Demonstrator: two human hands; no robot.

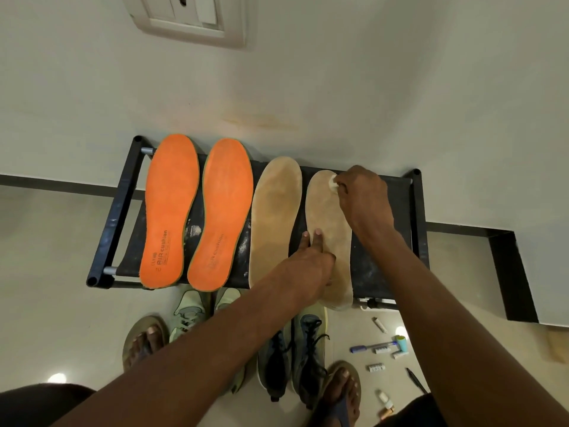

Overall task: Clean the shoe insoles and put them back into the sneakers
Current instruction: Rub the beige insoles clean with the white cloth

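Note:
Several insoles lie side by side on a low black rack [123,198]: two orange ones [171,211] [223,211] at the left and two tan ones [275,217] [329,220] at the right. My right hand [361,195] pinches a small white wad [333,183] against the toe end of the rightmost tan insole. My left hand [311,260] presses straight fingers on that insole's middle, holding it down. On the floor in front of the rack stand pale green sneakers [192,312] and dark blue-grey sneakers [295,352], partly hidden by my left arm.
The rack stands against a white wall with a switch plate [187,16] above. My sandalled feet [144,340] [340,392] flank the sneakers. Small items lie on the floor at the right: a pen [372,347], small tubes [379,325] and a dark pen [415,380].

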